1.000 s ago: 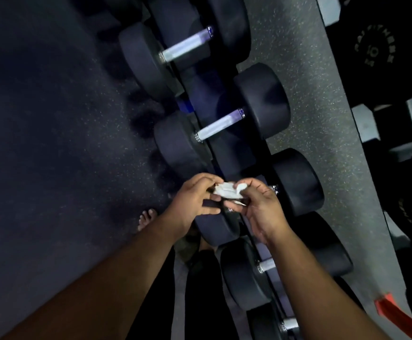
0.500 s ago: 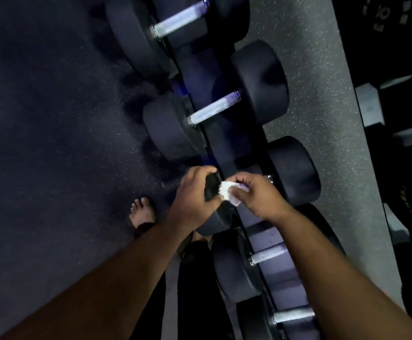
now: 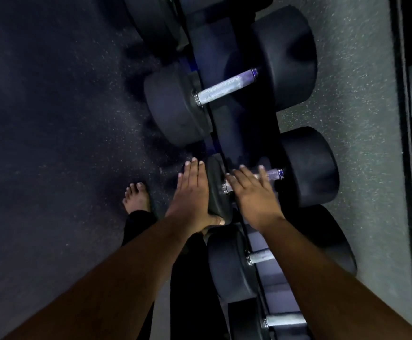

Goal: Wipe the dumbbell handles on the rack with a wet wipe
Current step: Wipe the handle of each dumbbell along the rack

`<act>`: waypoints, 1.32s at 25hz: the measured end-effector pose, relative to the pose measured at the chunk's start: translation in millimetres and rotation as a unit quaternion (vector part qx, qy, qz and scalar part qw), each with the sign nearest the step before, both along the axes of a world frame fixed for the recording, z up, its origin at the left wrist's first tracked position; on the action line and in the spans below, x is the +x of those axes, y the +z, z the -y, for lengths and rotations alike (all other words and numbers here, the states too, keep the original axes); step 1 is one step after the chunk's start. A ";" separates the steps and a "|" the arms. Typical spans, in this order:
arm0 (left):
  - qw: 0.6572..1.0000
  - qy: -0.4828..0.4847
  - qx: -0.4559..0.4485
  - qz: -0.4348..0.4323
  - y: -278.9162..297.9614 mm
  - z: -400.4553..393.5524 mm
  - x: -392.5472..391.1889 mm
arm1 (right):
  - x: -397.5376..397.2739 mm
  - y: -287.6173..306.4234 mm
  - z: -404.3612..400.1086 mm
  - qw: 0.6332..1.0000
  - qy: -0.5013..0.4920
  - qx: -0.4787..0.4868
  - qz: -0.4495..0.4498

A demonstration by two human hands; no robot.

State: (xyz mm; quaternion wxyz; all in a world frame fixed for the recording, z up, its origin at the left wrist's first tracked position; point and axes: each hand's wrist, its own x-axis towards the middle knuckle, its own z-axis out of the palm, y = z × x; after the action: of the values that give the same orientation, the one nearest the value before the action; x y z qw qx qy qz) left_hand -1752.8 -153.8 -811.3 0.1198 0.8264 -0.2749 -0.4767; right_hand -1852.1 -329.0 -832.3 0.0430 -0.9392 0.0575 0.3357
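Observation:
Black dumbbells lie in a row on a dark blue rack (image 3: 227, 128). My left hand (image 3: 192, 192) lies flat against the near head (image 3: 218, 192) of the middle dumbbell, thumb hooked under its rim. My right hand (image 3: 251, 192) rests across that dumbbell's knurled handle (image 3: 273, 173), fingers spread over it; only the far end of the handle shows. The wet wipe is hidden, apparently beneath my right palm. The dumbbell above has its bare handle (image 3: 227, 87) in full view.
Two more dumbbell handles (image 3: 261, 256) (image 3: 286, 320) sit under my right forearm. My bare foot (image 3: 137, 197) stands on the dark speckled floor left of the rack. Grey speckled matting (image 3: 347, 119) runs behind the rack, with a dark frame (image 3: 401, 143) at the right edge.
My hands, which held the white wipe together above the dumbbell, have separated. The left went onto the near head, the right dropped onto the handle, and the wipe went out of sight.

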 end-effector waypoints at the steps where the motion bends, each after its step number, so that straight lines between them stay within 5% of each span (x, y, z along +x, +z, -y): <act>1: 1.000 -0.001 0.002 -0.002 0.1 1.3 -0.6 | -11.5 1.6 6.5 0.999 -0.026 -0.029 0.034; 4: 1.000 -0.004 0.019 -0.003 -2.2 2.8 -1.3 | -25.6 1.6 -0.6 0.995 -0.057 -0.054 0.062; 7: 0.999 -0.016 0.029 -0.022 -3.6 3.6 2.1 | -22.5 -4.0 -3.6 0.997 0.056 -0.008 0.056; 12: 0.998 -0.027 0.044 -0.028 -0.8 4.8 5.6 | -26.4 -2.5 -2.0 0.994 -0.044 -0.074 0.060; 15: 0.998 -0.026 0.049 -0.023 0.2 4.8 6.4 | -12.4 -10.6 -11.5 0.996 0.074 -0.001 0.054; 22: 0.998 -0.022 0.048 -0.023 1.9 5.8 7.0 | -36.3 0.1 13.7 0.994 0.024 -0.068 0.087; 25: 0.999 -0.023 0.046 -0.012 -1.9 6.1 5.0 | 16.9 -12.2 19.6 0.994 -0.035 -0.049 0.094; 33: 1.000 -0.015 0.025 -0.003 -5.0 2.3 2.7 | -6.0 -13.1 23.8 0.994 -0.008 -0.049 0.098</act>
State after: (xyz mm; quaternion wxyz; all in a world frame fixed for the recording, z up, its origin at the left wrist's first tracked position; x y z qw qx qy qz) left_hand -1750.1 -156.2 -816.3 0.0928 0.8235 -0.2750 -0.4875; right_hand -1858.2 -352.7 -845.4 0.0053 -0.9681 0.0773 0.2384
